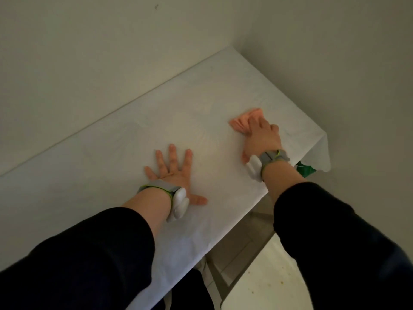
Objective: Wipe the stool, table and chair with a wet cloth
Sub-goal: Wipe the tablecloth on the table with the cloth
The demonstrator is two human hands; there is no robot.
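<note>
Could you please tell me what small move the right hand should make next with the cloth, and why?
Probably slide the pink cloth leftward along the table. The right hand presses it down near the table's right end, a broad stretch of the white covering lies to the cloth's left, and the left hand lies flat with fingers spread, seemingly steadying that covering.

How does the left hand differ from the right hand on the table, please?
The left hand lies flat on the bare table, fingers spread; the right hand presses a pink cloth. The left hand is nearer the person, the right hand farther out. Both wear grey wristbands.
</note>
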